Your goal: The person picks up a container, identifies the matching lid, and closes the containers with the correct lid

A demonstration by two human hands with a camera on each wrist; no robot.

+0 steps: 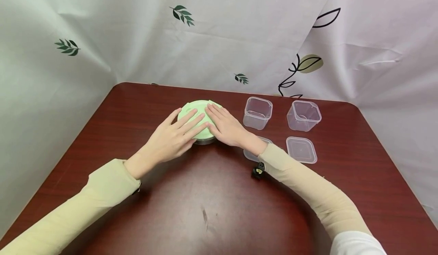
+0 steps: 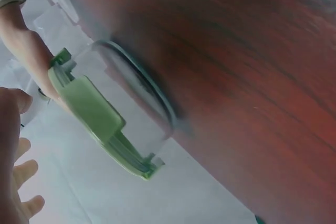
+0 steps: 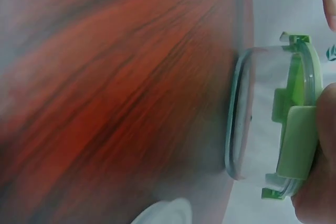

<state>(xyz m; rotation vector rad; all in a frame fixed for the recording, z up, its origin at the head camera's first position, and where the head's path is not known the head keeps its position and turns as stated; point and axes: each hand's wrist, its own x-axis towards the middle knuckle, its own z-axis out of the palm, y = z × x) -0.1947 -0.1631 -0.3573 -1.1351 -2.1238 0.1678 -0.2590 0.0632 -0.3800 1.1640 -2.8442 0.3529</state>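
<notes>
Head view: left hand (image 1: 171, 139) and right hand (image 1: 227, 127) press flat, straight-fingered, on the green lid (image 1: 191, 112), gripping nothing

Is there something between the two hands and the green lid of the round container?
No, nothing visible: the left hand and the right hand lie flat directly on the green lid.

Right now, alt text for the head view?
Both hands, left and right, press flat on the green lid of a round container on a dark red table. Two clear square tubs and a clear lid sit to the right.
</notes>
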